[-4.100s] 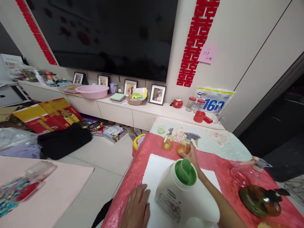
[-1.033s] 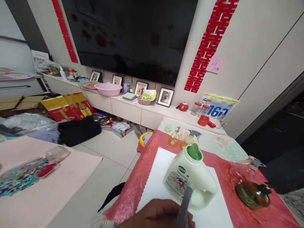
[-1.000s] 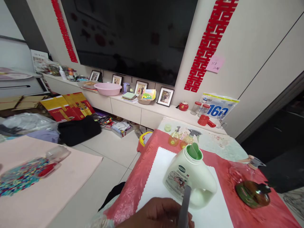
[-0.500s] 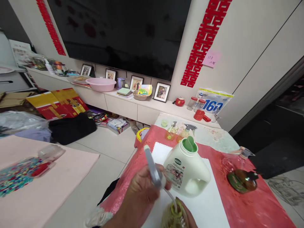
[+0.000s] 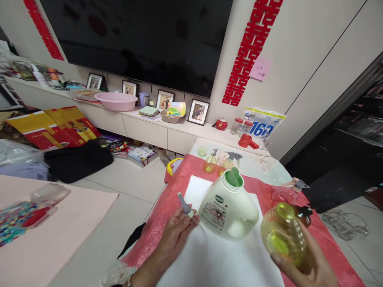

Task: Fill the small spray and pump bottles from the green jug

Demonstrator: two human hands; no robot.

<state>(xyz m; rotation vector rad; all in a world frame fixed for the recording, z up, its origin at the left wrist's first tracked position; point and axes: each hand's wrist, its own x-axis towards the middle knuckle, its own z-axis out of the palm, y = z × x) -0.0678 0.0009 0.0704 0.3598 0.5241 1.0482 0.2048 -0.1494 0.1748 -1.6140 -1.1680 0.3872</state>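
My left hand is closed on a grey spray nozzle with a white collar and a thin clear tube trailing down to the right. In my right hand is a yellow see-through bottle with ridged sides and no nozzle on its neck; it is tilted. Between the hands stands a large pale green detergent jug, uncapped, with a green spout in its mouth. A white sheet lies beneath it on the red cloth.
Two spray bottles stand behind the jug. A pink spray bottle and a dark pump bottle sit at the right. On the left is a pink-topped table with colourful small pieces.
The nozzle's tube has come out of the yellow bottle. My right hand has carried the bottle up and to the right, while the nozzle in my left hand is lower.
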